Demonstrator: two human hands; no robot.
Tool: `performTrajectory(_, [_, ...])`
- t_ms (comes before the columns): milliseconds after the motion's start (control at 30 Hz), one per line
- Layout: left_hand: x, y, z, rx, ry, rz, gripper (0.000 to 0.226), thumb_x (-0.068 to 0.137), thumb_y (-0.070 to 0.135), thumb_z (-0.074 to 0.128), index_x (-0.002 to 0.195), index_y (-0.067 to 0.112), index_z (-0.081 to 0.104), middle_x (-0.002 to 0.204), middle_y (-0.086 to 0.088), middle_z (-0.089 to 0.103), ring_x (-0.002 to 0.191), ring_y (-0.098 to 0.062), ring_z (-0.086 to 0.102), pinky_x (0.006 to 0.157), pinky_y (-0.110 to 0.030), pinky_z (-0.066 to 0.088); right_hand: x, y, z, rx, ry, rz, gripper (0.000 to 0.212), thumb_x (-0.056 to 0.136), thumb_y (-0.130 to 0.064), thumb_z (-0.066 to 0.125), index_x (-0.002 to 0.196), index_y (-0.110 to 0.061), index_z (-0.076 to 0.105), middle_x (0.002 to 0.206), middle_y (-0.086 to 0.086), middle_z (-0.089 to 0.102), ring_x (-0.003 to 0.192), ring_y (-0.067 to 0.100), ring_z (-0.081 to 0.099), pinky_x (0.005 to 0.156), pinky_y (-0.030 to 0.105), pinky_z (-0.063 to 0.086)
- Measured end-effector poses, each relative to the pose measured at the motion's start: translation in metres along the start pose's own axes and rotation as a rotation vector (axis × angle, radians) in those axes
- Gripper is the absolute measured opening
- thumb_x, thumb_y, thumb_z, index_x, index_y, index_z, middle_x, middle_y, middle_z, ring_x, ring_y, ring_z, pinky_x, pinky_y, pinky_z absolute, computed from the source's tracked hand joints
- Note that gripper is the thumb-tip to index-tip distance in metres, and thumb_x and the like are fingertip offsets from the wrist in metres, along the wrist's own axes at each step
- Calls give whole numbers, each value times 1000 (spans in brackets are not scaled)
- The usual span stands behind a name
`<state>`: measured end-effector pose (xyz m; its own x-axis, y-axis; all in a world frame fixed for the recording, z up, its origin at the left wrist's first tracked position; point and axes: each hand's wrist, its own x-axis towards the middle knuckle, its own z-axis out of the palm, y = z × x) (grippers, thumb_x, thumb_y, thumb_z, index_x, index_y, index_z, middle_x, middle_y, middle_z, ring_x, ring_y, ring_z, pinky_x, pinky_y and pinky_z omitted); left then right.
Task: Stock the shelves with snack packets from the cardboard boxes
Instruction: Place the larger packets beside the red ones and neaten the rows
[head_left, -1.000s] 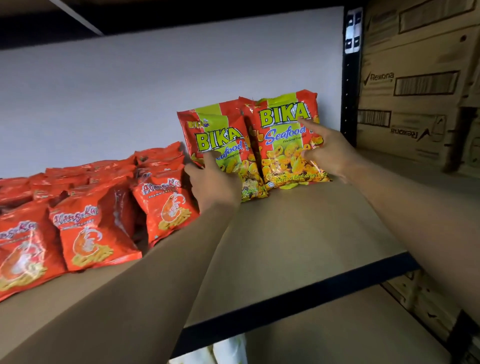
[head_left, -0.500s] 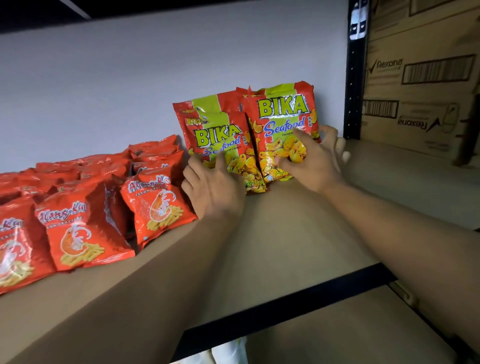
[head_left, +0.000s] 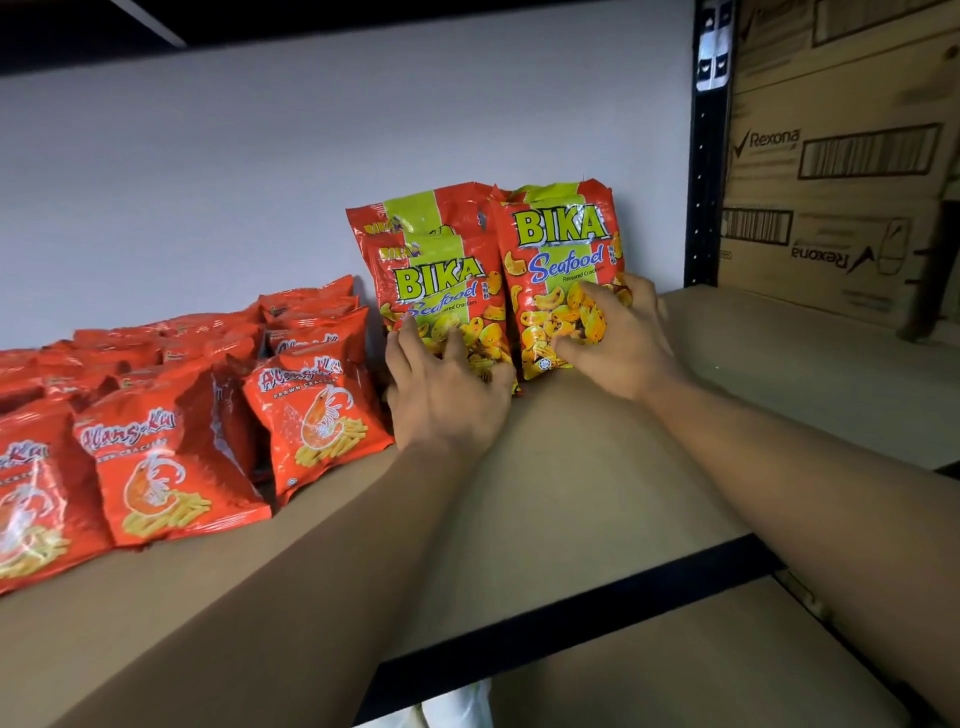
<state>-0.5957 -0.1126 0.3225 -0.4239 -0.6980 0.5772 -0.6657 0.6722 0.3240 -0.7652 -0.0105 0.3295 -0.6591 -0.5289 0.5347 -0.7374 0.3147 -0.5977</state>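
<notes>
Red and green BIKA seafood cracker packets stand upright against the white back wall on the brown shelf board (head_left: 571, 467). A left stack (head_left: 441, 275) of two or three packets overlaps a right stack (head_left: 561, 244). My left hand (head_left: 447, 389) rests with spread fingers on the lower front of the left stack. Over on the right stack, my right hand (head_left: 618, 338) lies with its fingers across the lower front. Both hands touch the packets rather than grip them.
Several orange prawn cracker packets (head_left: 311, 410) fill the shelf's left side, right beside my left hand. A black upright post (head_left: 706, 171) bounds the bay on the right, with Rexona cardboard boxes (head_left: 831, 156) behind it. A lower shelf board (head_left: 675, 665) shows below the black front edge.
Both hands carried the BIKA packets back to the wall and set them standing. The grip loosened to flat fingers on the packet fronts.
</notes>
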Motion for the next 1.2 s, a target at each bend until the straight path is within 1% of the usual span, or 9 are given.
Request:
performTrajectory(67, [0,0,0,38,-7,-6,64,87,57,55,139,22,46,155,-10,16,147,-32,7,107,-54,35,0,1,2,-12,-1,-10,79,80,-48,74,149,-28,40,151,5,21,140,28,20,116,38,26])
performTrajectory(200, [5,-2,3,67,-10,-26,58,89,55,60,128,16,45,149,-14,24,144,-34,13,101,-54,40,0,4,4,-28,4,-30,79,81,-49,75,149,-26,41,152,8,22,140,31,20,115,42,28])
performTrajectory(467, [10,-2,4,47,-58,-41,60,88,57,61,128,17,43,146,-13,23,142,-33,17,96,-53,45,2,5,4,-34,-28,-26,80,82,-51,74,149,-25,40,157,9,21,144,33,21,114,46,29])
performTrajectory(700, [4,-1,2,63,18,2,62,85,63,57,123,15,48,148,-13,27,143,-34,19,108,-54,35,-3,0,-2,-33,12,-10,72,78,-57,72,140,-28,51,154,3,25,142,28,23,116,42,26])
performTrajectory(767, [2,0,0,62,31,23,63,84,63,57,124,15,49,148,-14,29,143,-35,20,110,-53,34,-4,-2,-5,-50,36,-11,69,76,-62,69,136,-31,55,152,1,28,141,27,25,117,45,26])
performTrajectory(900, [-3,2,-7,38,33,39,64,84,62,59,126,15,49,150,-14,29,143,-36,21,111,-53,34,-12,-8,-11,-19,24,17,75,65,-75,55,127,-34,60,148,-2,30,139,25,30,114,50,32])
performTrajectory(1000, [-7,6,-18,6,28,40,63,84,62,60,126,15,49,148,-14,30,140,-36,24,109,-51,36,-21,-14,-19,13,27,28,63,70,-69,62,121,-31,63,144,-4,33,137,23,32,114,47,32])
performTrajectory(1100, [-15,12,-36,-31,20,40,62,86,61,58,127,17,50,144,-13,33,134,-35,31,104,-49,39,-36,-21,-29,3,-8,28,52,81,-55,69,124,-29,62,143,-2,35,139,21,28,116,36,27])
performTrajectory(1200, [-28,14,-62,-112,-4,71,54,91,57,55,129,19,51,136,-12,40,126,-34,39,99,-47,42,-56,-37,-42,82,-43,11,45,84,-46,71,124,-26,62,137,0,39,135,18,34,112,32,32])
